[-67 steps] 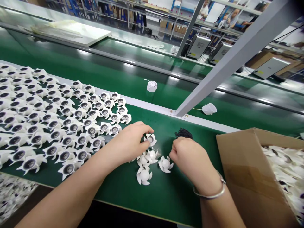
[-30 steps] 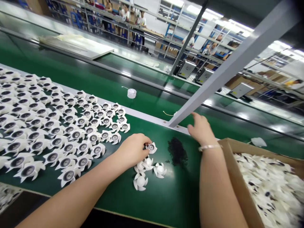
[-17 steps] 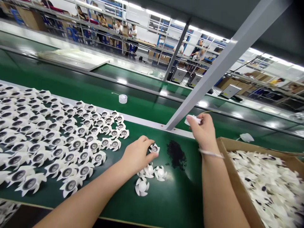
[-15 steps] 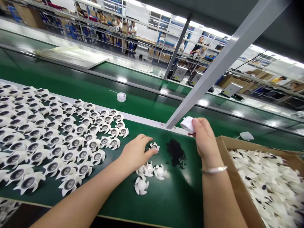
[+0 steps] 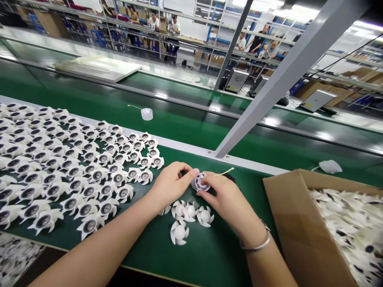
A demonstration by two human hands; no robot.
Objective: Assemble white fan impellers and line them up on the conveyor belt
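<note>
My left hand (image 5: 170, 183) and my right hand (image 5: 223, 195) meet over the green mat, both pinching a small white round housing (image 5: 200, 181) with a thin yellowish wire (image 5: 224, 172) sticking out to the right. Just below the hands lie a few white fan impellers (image 5: 191, 211), domes up. A silver bracelet (image 5: 255, 245) circles my right wrist. Part of a pile of tiny black parts is hidden behind my right hand.
Rows of several white impellers (image 5: 68, 159) cover the mat on the left. A cardboard box (image 5: 299, 223) of impellers stands at the right. Beyond a metal rail runs a green conveyor (image 5: 185, 123) carrying white housings (image 5: 147, 114) (image 5: 330, 166). A slanted grey post (image 5: 269, 87) rises from the rail.
My right hand reached to the conveyor, picked up a white housing and brought it back to my left hand. The housing on the conveyor drifted left.
</note>
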